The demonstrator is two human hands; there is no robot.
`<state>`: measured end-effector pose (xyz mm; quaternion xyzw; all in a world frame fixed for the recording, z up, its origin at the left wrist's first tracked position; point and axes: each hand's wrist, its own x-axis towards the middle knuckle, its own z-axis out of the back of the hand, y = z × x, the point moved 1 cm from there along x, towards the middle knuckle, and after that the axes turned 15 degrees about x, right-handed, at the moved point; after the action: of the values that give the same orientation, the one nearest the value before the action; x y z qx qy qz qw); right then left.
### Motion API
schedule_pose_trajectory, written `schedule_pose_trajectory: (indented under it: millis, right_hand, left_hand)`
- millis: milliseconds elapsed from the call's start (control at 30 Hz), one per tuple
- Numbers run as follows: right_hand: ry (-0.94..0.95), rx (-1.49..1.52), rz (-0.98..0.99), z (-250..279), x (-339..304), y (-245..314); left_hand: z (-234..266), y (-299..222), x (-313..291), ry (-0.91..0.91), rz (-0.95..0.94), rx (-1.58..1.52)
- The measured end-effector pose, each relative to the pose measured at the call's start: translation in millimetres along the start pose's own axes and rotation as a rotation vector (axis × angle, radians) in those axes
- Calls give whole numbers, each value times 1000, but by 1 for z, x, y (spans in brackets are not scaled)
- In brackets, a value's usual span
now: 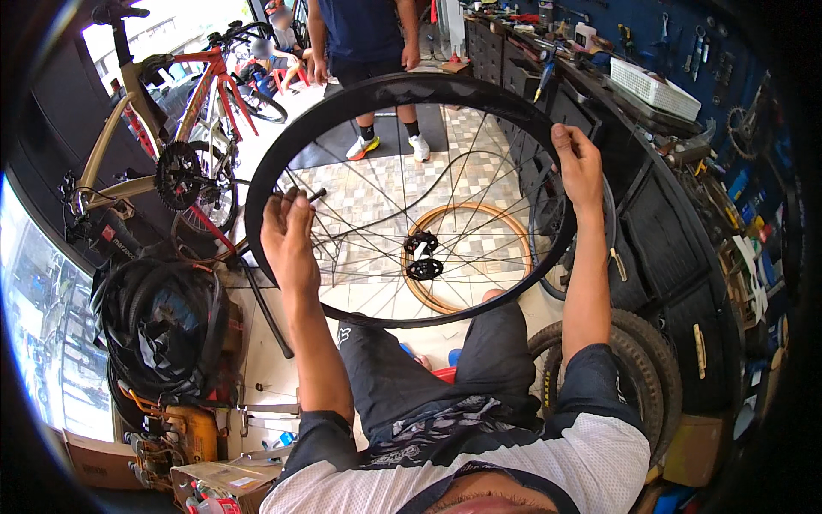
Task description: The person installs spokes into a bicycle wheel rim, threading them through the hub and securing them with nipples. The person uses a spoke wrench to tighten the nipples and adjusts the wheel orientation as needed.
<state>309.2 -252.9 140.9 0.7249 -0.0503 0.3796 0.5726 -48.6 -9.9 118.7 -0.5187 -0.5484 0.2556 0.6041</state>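
Note:
A bicycle wheel (pixel 411 86) with a broad black rim is held up in front of me, tilted over my lap. Thin dark spokes run from the rim to a black hub (pixel 422 257) in its middle. My left hand (pixel 289 248) is closed round the left side of the rim, fingers curled at its inner edge. On the opposite side, my right hand (pixel 580 171) grips the rim, its fingers partly hidden. Behind the spokes, a tan hoop (pixel 517 230) lies on the tiled floor.
Bike frames (pixel 128 154) stand at the left, above a heap of black tyres and tubes (pixel 158 317). Knobbly tyres (pixel 651 360) lean at my right. A person (pixel 364 43) stands ahead on a dark mat. A cluttered workbench with a white basket (pixel 653 88) lines the right.

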Motion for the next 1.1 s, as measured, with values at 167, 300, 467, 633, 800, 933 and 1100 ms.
schedule_pose_trajectory:
  millis: [167, 300, 467, 633, 800, 933, 1100]
  right_hand:
    - [2, -42, 35, -8, 2, -24]
    - [-39, -44, 65, -13, 3, -30]
    - [-50, -73, 80, -9, -1, -35]
    - [-107, -42, 77, -6, 5, -34]
    - [-68, 47, 33, -1, 16, -36]
    - [-72, -28, -7, 1, 13, -49]
    - [-266, -377, 470, -53, -31, 16]
  left_hand:
    - [-4, 45, -43, -136, -138, 239]
    - [-16, 95, -83, -92, -288, 716]
    - [-33, 113, -89, 133, -263, 869]
    - [-41, 109, -82, 284, -59, 528]
    - [-43, 92, -80, 272, 5, 491]
    - [-45, 89, -89, 268, -27, 605]
    - [-50, 97, -101, 144, -113, 638]
